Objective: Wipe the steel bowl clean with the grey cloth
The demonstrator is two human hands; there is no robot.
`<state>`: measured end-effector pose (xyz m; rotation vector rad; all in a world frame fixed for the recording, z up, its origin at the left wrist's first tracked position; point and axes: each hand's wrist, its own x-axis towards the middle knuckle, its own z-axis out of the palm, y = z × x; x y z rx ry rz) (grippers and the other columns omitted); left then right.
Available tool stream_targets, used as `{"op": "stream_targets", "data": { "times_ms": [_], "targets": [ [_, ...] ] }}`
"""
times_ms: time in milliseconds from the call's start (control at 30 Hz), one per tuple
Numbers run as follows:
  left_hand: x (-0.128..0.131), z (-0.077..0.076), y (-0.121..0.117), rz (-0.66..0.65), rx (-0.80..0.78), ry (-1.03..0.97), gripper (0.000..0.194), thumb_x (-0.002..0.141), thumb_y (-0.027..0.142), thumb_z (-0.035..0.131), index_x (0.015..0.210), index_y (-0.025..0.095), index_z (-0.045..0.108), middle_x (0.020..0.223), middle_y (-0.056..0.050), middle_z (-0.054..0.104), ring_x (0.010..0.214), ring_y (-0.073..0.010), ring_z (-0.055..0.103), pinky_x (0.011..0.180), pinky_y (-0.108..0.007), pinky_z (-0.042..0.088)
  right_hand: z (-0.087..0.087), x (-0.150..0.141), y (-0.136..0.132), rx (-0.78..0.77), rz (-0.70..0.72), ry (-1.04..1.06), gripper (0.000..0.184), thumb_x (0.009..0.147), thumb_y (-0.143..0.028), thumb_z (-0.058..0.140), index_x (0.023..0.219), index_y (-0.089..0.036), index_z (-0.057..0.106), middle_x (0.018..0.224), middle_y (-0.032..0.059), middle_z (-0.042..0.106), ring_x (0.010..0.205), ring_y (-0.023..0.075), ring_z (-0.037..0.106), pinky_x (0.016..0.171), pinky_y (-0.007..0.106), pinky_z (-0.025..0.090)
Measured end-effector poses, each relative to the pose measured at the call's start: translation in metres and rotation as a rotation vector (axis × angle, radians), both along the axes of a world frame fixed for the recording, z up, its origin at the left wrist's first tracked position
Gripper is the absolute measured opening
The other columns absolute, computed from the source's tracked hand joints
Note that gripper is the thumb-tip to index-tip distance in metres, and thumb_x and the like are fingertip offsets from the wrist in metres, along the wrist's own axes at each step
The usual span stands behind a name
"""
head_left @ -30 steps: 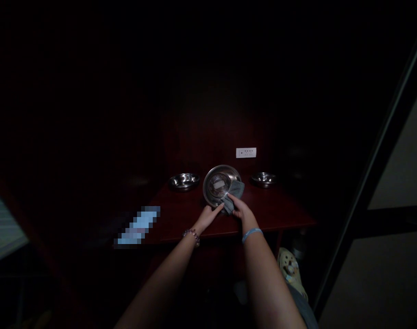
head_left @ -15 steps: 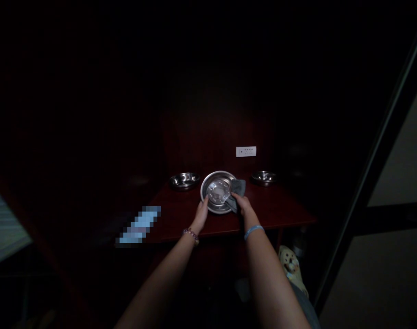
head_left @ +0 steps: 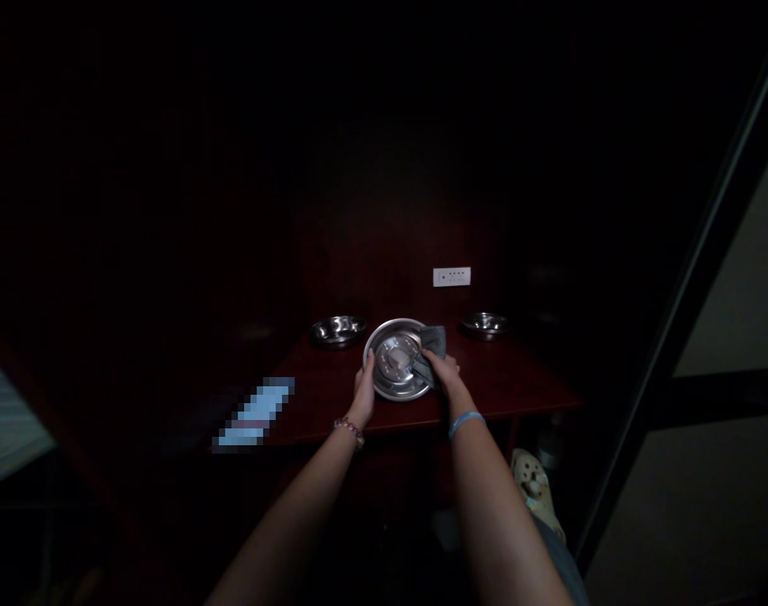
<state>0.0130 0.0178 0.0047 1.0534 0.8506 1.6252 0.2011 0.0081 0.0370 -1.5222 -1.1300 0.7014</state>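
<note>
A shiny round metal bowl [head_left: 399, 391] is tilted toward me above the dark red desk, its inside showing. My left hand [head_left: 364, 394] grips its left rim, thumb on top and the other fingers hidden behind. At the bowl's right side, my right hand [head_left: 443, 372] is closed on a grey cloth [head_left: 432, 339], which lies over the right rim and part of the inside. Behind and to the left sits a second metal bowl [head_left: 338, 332]. A third metal bowl [head_left: 485, 326] rests at the back right.
The dark red desk [head_left: 510, 383] runs to a back wall with a white power socket [head_left: 452, 277]. A blurred-out bright rectangle [head_left: 256, 414] lies at the desk's left. Below the right edge are a pale clog [head_left: 532, 480] and a dim bottle [head_left: 549, 450].
The bowl has turned to show its inside more openly and shifted slightly left and down. My left hand has moved from the cloth at the bowl's bottom edge to its left rim.
</note>
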Motion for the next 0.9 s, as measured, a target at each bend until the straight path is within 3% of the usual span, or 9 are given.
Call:
{"op": "stream_targets", "data": {
  "times_ms": [100, 200, 433, 567, 700, 900],
  "targets": [
    [0.0, 0.0, 0.0, 0.009, 0.005, 0.003, 0.052, 0.096, 0.057, 0.06, 0.13, 0.019, 0.072, 0.141, -0.011, 0.069, 0.139, -0.0284, 0.059, 0.123, -0.045, 0.038, 0.006, 0.002, -0.006, -0.043, -0.103, -0.268, 0.051, 0.088, -0.05, 0.071, 0.125, -0.016, 0.069, 0.131, 0.0206, 0.071, 0.132, 0.0329, 0.062, 0.112, 0.044, 0.047],
    [0.0, 0.0, 0.001, 0.013, 0.011, 0.006, 0.054, 0.096, 0.059, 0.06, 0.132, 0.02, 0.07, 0.145, -0.01, 0.067, 0.141, -0.0276, 0.057, 0.124, -0.045, 0.037, 0.012, -0.003, -0.015, -0.024, -0.137, -0.34, 0.067, 0.093, -0.053, 0.066, 0.145, -0.014, 0.049, 0.127, 0.0215, 0.071, 0.119, 0.0337, 0.069, 0.103, 0.042, 0.051],
    [0.0, 0.001, 0.001, -0.022, 0.013, -0.051, 0.051, 0.099, 0.056, 0.056, 0.131, 0.019, 0.071, 0.142, -0.01, 0.069, 0.141, -0.0265, 0.057, 0.124, -0.043, 0.038, 0.01, -0.017, -0.021, 0.134, -0.133, -0.477, 0.064, 0.102, -0.048, 0.055, 0.155, -0.018, 0.036, 0.134, 0.0217, 0.068, 0.115, 0.032, 0.072, 0.101, 0.038, 0.051],
    [0.001, 0.002, 0.0, -0.017, 0.026, -0.076, 0.048, 0.099, 0.053, 0.057, 0.13, 0.02, 0.071, 0.142, -0.009, 0.069, 0.141, -0.0257, 0.057, 0.124, -0.042, 0.038, 0.002, -0.015, -0.017, 0.068, -0.127, -0.518, 0.059, 0.105, -0.05, 0.048, 0.15, -0.013, 0.045, 0.127, 0.0257, 0.071, 0.116, 0.0332, 0.072, 0.103, 0.043, 0.05],
    [0.001, 0.001, 0.002, 0.028, 0.034, -0.09, 0.05, 0.099, 0.053, 0.057, 0.136, 0.021, 0.067, 0.148, -0.008, 0.065, 0.141, -0.0244, 0.057, 0.124, -0.042, 0.038, -0.001, -0.011, -0.015, -0.079, -0.062, -0.523, 0.057, 0.103, -0.059, 0.047, 0.127, -0.01, 0.064, 0.118, 0.028, 0.074, 0.119, 0.0339, 0.071, 0.107, 0.046, 0.048],
    [-0.001, -0.002, 0.008, 0.059, 0.027, -0.125, 0.056, 0.102, 0.056, 0.05, 0.144, 0.022, 0.061, 0.152, -0.007, 0.061, 0.143, -0.0216, 0.055, 0.122, -0.038, 0.04, -0.003, -0.01, -0.008, -0.139, 0.059, -0.481, 0.07, 0.101, -0.067, 0.04, 0.107, -0.008, 0.076, 0.121, 0.0316, 0.072, 0.121, 0.0386, 0.07, 0.107, 0.049, 0.049]
  ]
}}
